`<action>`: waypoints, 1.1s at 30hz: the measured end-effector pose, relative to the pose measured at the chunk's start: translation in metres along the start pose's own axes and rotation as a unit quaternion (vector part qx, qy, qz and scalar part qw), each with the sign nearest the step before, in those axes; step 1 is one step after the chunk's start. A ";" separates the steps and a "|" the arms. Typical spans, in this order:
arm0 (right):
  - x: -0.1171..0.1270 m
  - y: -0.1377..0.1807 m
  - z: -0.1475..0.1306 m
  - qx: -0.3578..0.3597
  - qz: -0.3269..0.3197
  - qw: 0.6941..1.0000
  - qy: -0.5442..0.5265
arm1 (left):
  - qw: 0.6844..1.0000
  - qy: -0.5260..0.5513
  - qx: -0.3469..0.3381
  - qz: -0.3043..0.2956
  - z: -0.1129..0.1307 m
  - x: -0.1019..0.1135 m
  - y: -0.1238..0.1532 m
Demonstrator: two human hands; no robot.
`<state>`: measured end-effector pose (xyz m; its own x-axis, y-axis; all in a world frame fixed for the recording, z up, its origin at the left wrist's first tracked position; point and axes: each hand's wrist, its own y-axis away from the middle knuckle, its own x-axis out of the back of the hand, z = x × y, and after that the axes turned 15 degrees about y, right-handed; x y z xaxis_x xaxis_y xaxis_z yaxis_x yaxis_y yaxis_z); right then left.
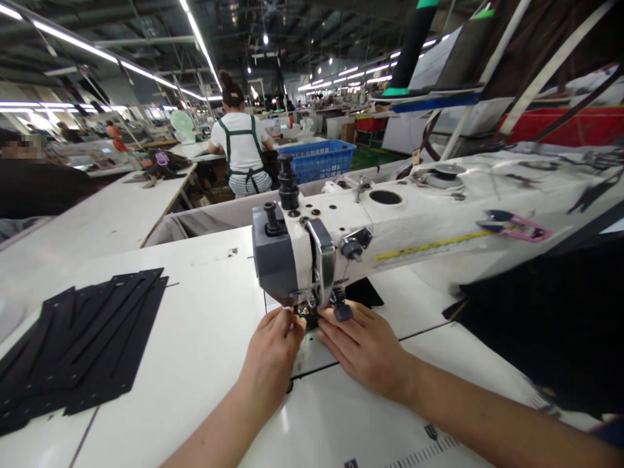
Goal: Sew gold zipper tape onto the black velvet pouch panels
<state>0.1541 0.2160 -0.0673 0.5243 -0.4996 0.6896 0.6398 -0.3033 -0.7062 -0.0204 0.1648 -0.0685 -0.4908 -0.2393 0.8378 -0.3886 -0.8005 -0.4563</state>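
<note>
My left hand (273,351) is closed in a pinch at the left side of the presser foot (304,311) of a white and grey sewing machine (312,244). Between my hands, a small black fabric piece (310,320) lies under the needle area, mostly hidden by fingers and machine parts. My right hand (365,348) reaches in from the right, its fingers pressed together on the piece beside the foot, below a dark knob. Behind that hand a black fabric corner (368,292) shows on the machine bed; whether it is the same piece is hidden.
Black cut pieces (92,338) lie in a fanned stack at left on the white table (195,364). Dark fabric (541,325) covers the right side. Pink-handled thread snips (517,226) rest on the machine arm. Beyond are a blue basket (322,161) and a seated co-worker (241,146).
</note>
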 end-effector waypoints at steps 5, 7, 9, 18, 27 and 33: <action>-0.013 -0.002 -0.002 -0.012 -0.054 0.998 -0.017 | 0.999 -0.051 0.004 0.012 0.002 -0.001 0.003; -0.016 -0.003 -0.001 -0.005 -0.065 0.998 -0.011 | 0.999 -0.051 -0.011 0.006 0.000 -0.001 0.002; -0.017 -0.003 0.001 -0.001 -0.069 0.998 -0.007 | 0.998 -0.054 -0.019 0.009 -0.002 -0.001 0.001; -0.017 -0.002 0.002 -0.001 -0.071 0.997 -0.019 | 0.999 -0.038 -0.009 -0.003 -0.004 -0.002 -0.001; -0.020 -0.003 0.003 -0.002 -0.097 0.995 -0.029 | 1.000 -0.025 -0.004 0.013 -0.007 -0.003 -0.002; -0.020 -0.004 0.003 0.002 -0.095 0.995 -0.023 | 1.000 -0.025 -0.003 0.013 -0.009 -0.004 -0.002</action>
<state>0.1428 0.2292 -0.0781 0.4187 -0.3962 0.8171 0.7323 -0.3848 -0.5619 -0.0245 0.1718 -0.0732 -0.4613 -0.2876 0.8394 -0.3811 -0.7901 -0.4801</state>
